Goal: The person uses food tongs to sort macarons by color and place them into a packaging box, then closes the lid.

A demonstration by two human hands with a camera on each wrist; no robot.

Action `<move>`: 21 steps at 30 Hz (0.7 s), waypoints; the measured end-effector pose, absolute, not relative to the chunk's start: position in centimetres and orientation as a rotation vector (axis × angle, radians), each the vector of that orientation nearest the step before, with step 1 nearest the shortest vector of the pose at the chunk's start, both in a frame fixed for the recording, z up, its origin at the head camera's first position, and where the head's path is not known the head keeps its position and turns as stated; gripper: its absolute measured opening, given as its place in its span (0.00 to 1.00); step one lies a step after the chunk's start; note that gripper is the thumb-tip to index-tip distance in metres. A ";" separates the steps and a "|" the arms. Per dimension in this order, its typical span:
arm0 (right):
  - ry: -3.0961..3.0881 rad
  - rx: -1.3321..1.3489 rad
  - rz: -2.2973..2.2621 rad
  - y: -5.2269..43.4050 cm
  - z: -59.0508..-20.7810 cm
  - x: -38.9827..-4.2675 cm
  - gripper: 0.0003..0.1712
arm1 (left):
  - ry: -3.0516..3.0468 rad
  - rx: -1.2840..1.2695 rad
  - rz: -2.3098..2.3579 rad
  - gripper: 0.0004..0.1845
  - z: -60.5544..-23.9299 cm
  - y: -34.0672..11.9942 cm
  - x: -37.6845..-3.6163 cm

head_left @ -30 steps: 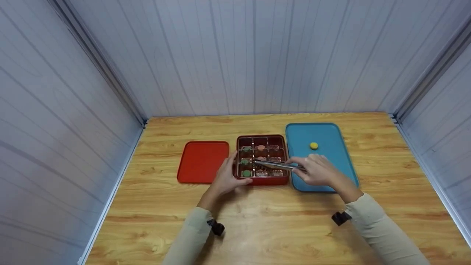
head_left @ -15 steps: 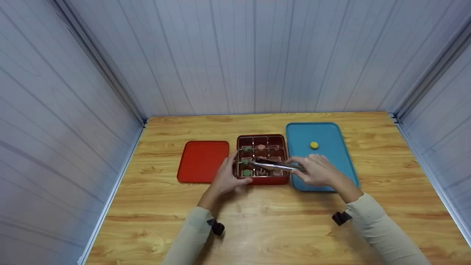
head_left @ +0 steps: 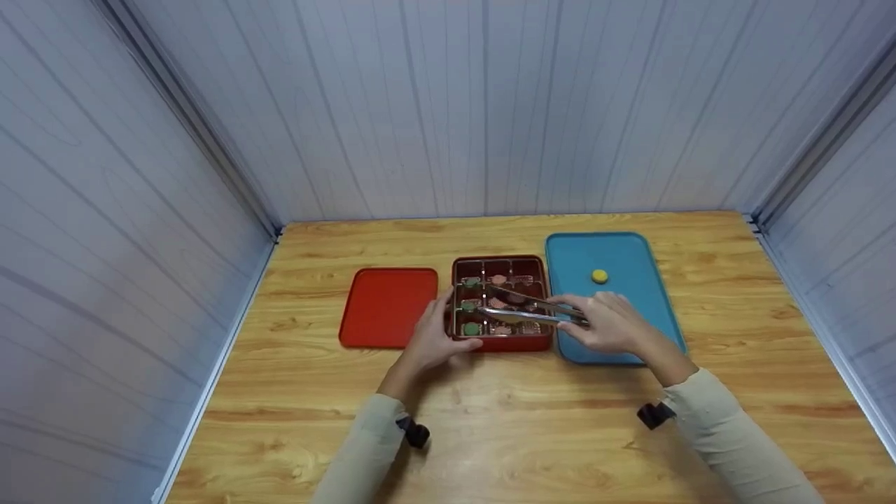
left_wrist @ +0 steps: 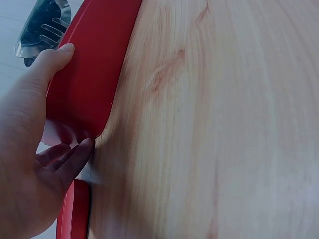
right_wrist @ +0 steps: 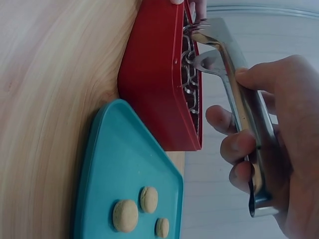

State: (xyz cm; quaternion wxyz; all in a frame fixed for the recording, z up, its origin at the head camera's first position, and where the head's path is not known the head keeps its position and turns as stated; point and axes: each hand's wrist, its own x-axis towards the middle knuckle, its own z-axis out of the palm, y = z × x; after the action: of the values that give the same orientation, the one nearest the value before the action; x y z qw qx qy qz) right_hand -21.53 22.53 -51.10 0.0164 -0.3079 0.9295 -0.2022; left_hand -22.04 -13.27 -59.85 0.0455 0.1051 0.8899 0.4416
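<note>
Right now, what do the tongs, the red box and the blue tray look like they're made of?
The tongs look like polished metal, likely steel: silvery with bright reflections in the right wrist view. The red box seems to be glossy molded plastic, with smooth rounded corners and a soft sheen. The blue tray also looks like plastic, with a matte, even teal surface and a raised rim; the pictures can't confirm it.

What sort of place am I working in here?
Likely a small staged recording booth, not a kitchen: pale ribbed panel walls close in a wooden table on three sides, and it holds only a red compartment box, its lid and a teal tray.
</note>
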 end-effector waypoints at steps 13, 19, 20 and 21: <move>2.926 -0.837 -0.696 25.1 -50.5 -21.8 0.28 | 2.720 0.335 1.358 0.68 -60.0 -13.2 -22.1; 2.944 -0.747 -0.698 26.8 -50.4 -22.0 0.29 | 2.723 0.319 1.345 0.69 -59.9 -13.2 -22.0; 2.955 -0.733 -0.698 27.0 -50.4 -22.0 0.30 | 2.727 0.324 1.342 0.69 -59.9 -13.2 -22.0; 2.963 -0.720 -0.698 27.3 -50.4 -22.0 0.30 | 2.731 0.331 1.340 0.69 -59.9 -13.2 -22.0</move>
State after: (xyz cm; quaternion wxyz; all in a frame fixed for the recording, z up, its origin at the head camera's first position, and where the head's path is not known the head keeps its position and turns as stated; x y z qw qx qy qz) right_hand -22.04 27.30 -50.38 0.0066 -0.2302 0.9472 -0.2231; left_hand -22.02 -13.19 -59.89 0.0409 0.1082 0.8917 0.4376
